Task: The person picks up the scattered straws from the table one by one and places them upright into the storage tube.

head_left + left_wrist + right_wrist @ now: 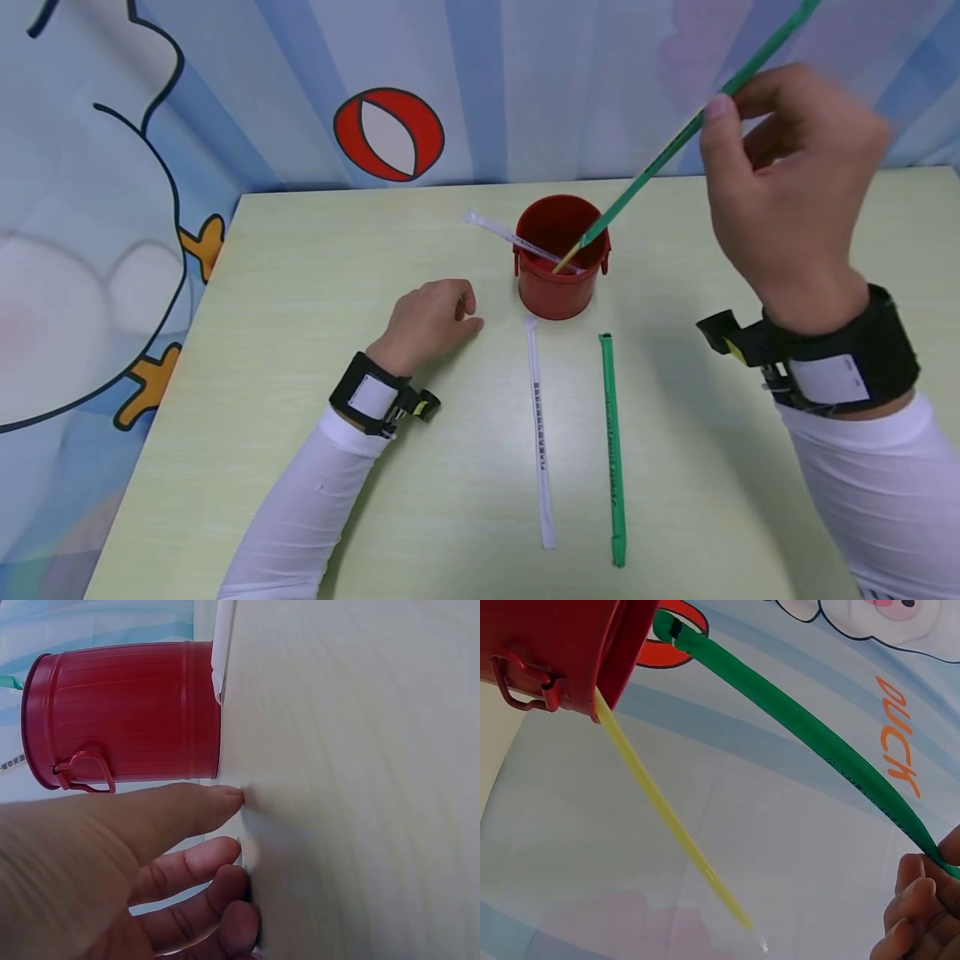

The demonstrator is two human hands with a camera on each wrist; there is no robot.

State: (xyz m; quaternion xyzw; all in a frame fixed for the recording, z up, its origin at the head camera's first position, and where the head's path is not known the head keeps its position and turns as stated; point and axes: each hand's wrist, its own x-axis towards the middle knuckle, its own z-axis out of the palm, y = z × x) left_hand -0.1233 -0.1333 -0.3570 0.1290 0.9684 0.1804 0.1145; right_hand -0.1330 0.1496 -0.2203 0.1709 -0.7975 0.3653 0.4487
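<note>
Head view, and it's the right hand (798, 183) up high, thumb and fingertips pinching a long green sleeve (667, 158) that slants down and away to that hand's left, its lower end over the red bucket (557, 296)! And the bucket? Standing between the two hands, just ahead and to the right of the left hand (427, 321). That left hand rests on the tabletop (300, 275), fingers loosely curled, nothing in them.

Over to the right wrist view: a yellow straw (673, 810) leans out over the bucket's rim, apart from the sleeve there! Left of it in the head view, a white stick (491, 226) pokes out towards the left hand's side. And to the right of the left hand lie a printed white strip (537, 425), then a second green strip (613, 446).
</note>
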